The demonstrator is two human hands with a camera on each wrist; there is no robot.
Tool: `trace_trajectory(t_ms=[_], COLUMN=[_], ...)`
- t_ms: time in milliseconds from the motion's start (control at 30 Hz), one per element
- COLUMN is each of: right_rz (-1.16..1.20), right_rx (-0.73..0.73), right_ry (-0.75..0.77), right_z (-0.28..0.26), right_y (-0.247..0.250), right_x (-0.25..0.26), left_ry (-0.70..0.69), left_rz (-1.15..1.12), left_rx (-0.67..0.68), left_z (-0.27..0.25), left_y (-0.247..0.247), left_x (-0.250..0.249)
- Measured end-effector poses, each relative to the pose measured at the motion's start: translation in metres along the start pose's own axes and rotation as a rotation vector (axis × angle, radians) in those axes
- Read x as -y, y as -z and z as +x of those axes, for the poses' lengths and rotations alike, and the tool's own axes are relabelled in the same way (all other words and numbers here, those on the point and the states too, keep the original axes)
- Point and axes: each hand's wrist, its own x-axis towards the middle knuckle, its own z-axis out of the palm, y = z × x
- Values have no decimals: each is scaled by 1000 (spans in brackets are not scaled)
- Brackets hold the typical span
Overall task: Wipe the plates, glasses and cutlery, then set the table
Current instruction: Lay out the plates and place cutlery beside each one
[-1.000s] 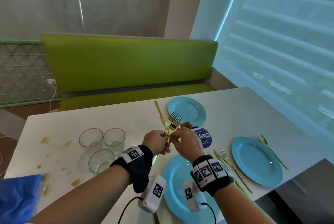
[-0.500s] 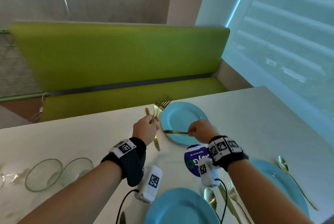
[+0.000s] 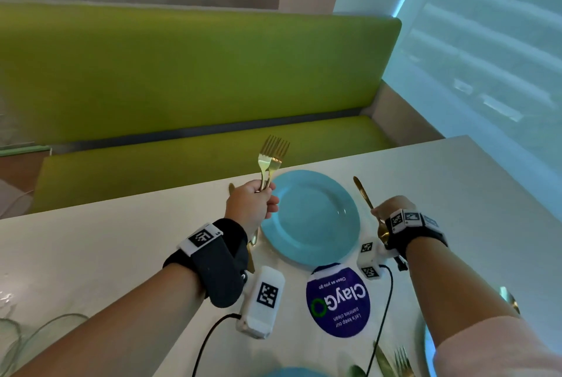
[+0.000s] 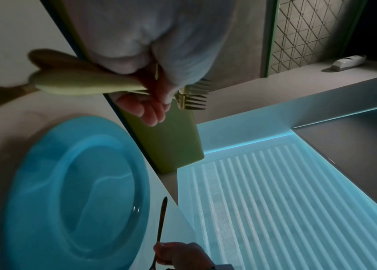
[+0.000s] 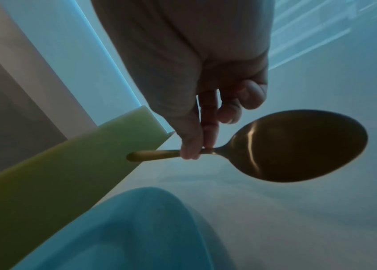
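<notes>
1. Risk, worktop (image 3: 456,194): the far blue plate (image 3: 310,218) sits near the worktop edge facing the green bench (image 3: 182,72). A careless sweep of either forearm could push the plate toward that edge.
2. Risk, forks (image 3: 272,157): two gold forks are bunched in one grip, tines up, just left of the plate. Separating them single-handed could let one slip and fall onto the plate or the worktop.
3. Risk, spoon (image 5: 298,146): it is held by the neck only, just right of the plate. A loose pinch could let the bowl swing down and strike the plate rim.
4. Left hand (image 3: 249,206): clenched around both fork handles; fingers curled fully.
5. Right hand (image 3: 390,209): pinching the spoon between thumb and fingers, handle pointing away past the plate, spoon clear of the worktop.
6. A gold knife (image 3: 232,188) lies on the worktop left of the plate, mostly hidden behind the left hand.
</notes>
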Motion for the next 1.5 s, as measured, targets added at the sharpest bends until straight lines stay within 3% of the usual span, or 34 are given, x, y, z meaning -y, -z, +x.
trace_trajectory(t_ms=[267, 533, 833, 967, 1067, 1133, 1233, 1333, 1500], right_rz=[118, -84, -50, 93, 235, 184, 23, -142, -404], right_rx=[50, -144, -156, -213, -295, -294, -216, -184, -16], right_ry=[31, 72, 132, 414, 793, 1099, 1377, 1456, 1345], right_z=[27, 41, 40, 1, -52, -87, -122, -133, -147], right_y=[-15, -19, -15, -2, -10, -25, -55, -71, -64], right_x=[12, 31, 43, 68, 86, 90, 93, 95, 95], left_ry=[28, 57, 88, 133, 190, 219, 220, 203, 199], left_rz=[30, 18, -15, -28, -21, 11, 99, 179, 315], left_rx=[14, 29, 44, 29, 38, 52, 96, 138, 172], left_z=[19, 29, 30, 26, 21, 16, 8, -2, -10], left_y=[0, 0, 10, 14, 17, 20, 23, 28, 39], left_x=[17, 26, 29, 27, 25, 25, 24, 20, 22])
